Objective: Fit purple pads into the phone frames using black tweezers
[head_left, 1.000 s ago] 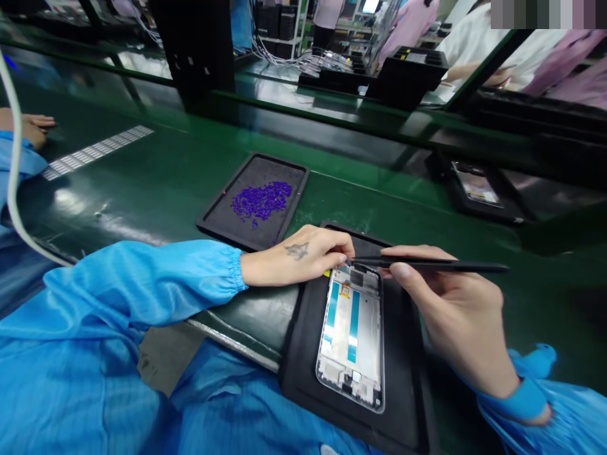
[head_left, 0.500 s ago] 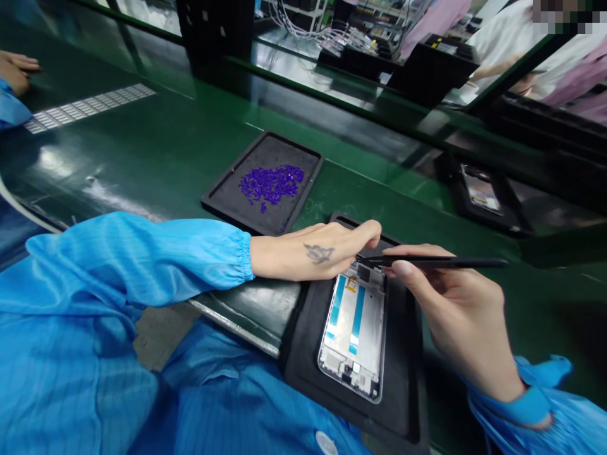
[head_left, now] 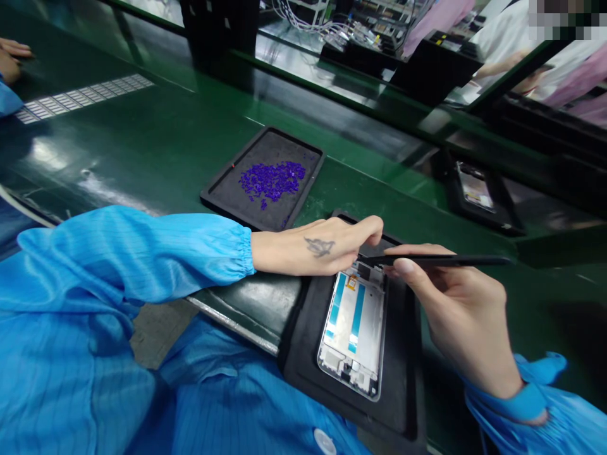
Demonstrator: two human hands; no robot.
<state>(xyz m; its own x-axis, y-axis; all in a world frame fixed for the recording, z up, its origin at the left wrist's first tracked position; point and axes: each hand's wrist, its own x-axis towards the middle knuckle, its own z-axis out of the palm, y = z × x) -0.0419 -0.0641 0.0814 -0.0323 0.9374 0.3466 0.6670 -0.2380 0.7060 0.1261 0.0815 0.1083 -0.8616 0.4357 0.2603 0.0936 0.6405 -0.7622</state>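
Observation:
A phone mid-frame (head_left: 348,335), silvery with teal strips and an orange flex piece, lies in a black tray (head_left: 303,360) at the table's edge. My right hand (head_left: 459,309) pinches black tweezers (head_left: 446,260), held nearly level, tips pointing left over the frame's far end. Reaching across from the left, my left hand (head_left: 327,246) bends its fingers down at that same end, close to the tweezer tips. Its fingertips are hidden behind the hand, so whatever they hold or press does not show.
A second black tray (head_left: 222,193) behind my left hand holds many tiny purple pieces (head_left: 272,180). Another tray with a phone part (head_left: 475,186) sits farther right. At the far left, another person's hand (head_left: 12,60) rests near a metal grille (head_left: 85,98). People stand beyond the line.
The view has shifted slightly. Both hands and the tweezers stay nearly in the same place at the far end of the phone mid-frame.

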